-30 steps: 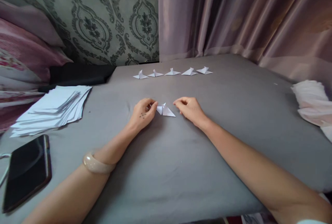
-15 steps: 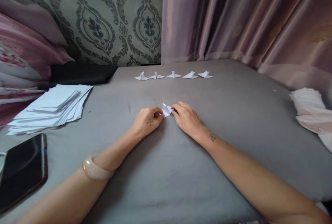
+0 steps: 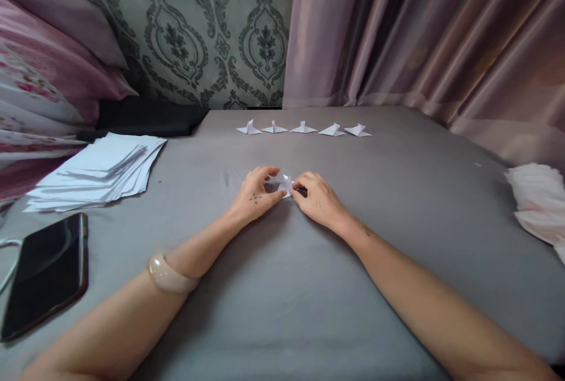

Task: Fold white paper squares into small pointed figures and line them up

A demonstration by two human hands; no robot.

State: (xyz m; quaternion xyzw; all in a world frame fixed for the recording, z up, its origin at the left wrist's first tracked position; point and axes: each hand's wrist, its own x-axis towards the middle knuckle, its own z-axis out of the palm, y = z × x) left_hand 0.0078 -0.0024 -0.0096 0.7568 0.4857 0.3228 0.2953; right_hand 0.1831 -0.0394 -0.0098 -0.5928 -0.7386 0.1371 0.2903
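A small white origami bird [image 3: 286, 185] rests on the grey cloth between my hands, partly covered by my fingers. My right hand [image 3: 318, 197] pinches its right side between thumb and forefinger. On the other side, my left hand [image 3: 259, 192] has its thumb stretched out against the paper's lower left, while its fingers are raised and spread apart from the thumb. Beyond the hands stands a row of several similar folded paper birds, including a middle one [image 3: 303, 128] and one at the right end [image 3: 358, 130].
At left lies a stack of white paper sheets [image 3: 101, 172], with a black folded item [image 3: 150, 119] behind it. A phone [image 3: 48, 275] with a pale cable is at near left. A whitish crumpled cloth [image 3: 536, 201] lies at the right edge. Curtains [image 3: 335, 33] hang behind.
My left fingers have opened away from the origami bird, leaving the thumb against it. My right hand still pinches its right side. The view has shifted slightly to the left.
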